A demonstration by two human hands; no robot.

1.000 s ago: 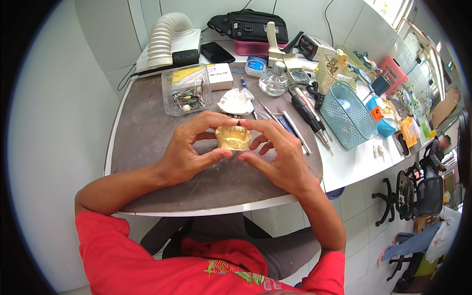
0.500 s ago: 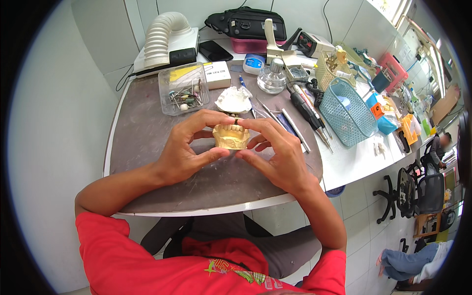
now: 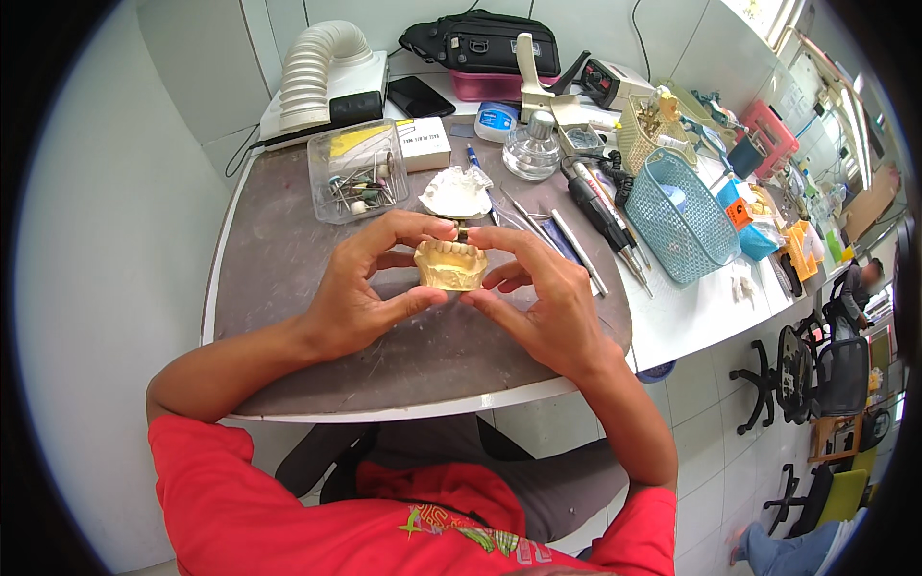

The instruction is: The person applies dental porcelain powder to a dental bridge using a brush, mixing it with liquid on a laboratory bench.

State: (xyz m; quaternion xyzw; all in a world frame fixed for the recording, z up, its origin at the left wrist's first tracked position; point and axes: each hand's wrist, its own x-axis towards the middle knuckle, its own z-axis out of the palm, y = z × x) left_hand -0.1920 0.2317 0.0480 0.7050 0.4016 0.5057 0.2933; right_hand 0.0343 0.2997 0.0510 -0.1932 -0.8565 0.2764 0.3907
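Between my hands is a yellow dental cast (image 3: 449, 272) with a row of pale teeth along its top edge. My left hand (image 3: 370, 274) grips its left side, thumb low on the front and index finger at the back. On the other side my right hand (image 3: 538, 283) holds it the same way, thumb near the lower right corner. Both index fingertips meet at a small brass-coloured metal piece (image 3: 463, 232) behind the teeth. Just beyond lies a white plaster cast (image 3: 455, 195); whether it is joined to the metal piece I cannot tell.
A clear box of rotary burs (image 3: 357, 178) stands back left, beside a white carton (image 3: 424, 144). A glass bottle (image 3: 532, 149) is at the back. Right of my hands lie a white-handled tool (image 3: 579, 252), a black handpiece (image 3: 597, 213) and a blue basket (image 3: 680, 221).
My hands and the yellow cast stay nearly in place, with the cast tilted very slightly. At the far lower right, a person in blue trousers has shifted, showing a green chair.
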